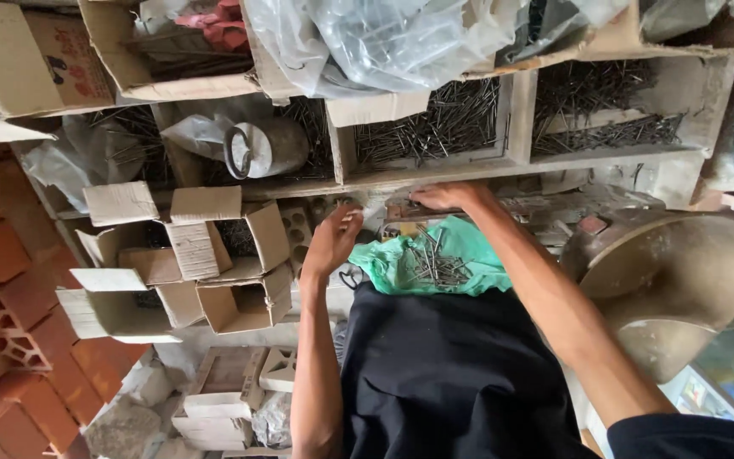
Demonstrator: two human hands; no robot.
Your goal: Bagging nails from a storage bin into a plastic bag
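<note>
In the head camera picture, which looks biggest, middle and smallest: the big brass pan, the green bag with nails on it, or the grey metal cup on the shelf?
1. Brass pan, though it sits nearer the camera.
2. Green bag.
3. Grey metal cup.

1. Setting: hardware shop or storeroom selling nails in bulk.
2. Evidence, upper centre and upper right: wooden bins (520, 119) filled with loose dark nails (435, 127).
3. Left of frame: opened cardboard boxes (214, 255), some holding more nails.
4. Far left: stacked red hollow bricks (2, 323).
5. Right: brass scale pan (673, 272).
6. Centre: loose nails piled on a green plastic bag (460, 255).
</note>
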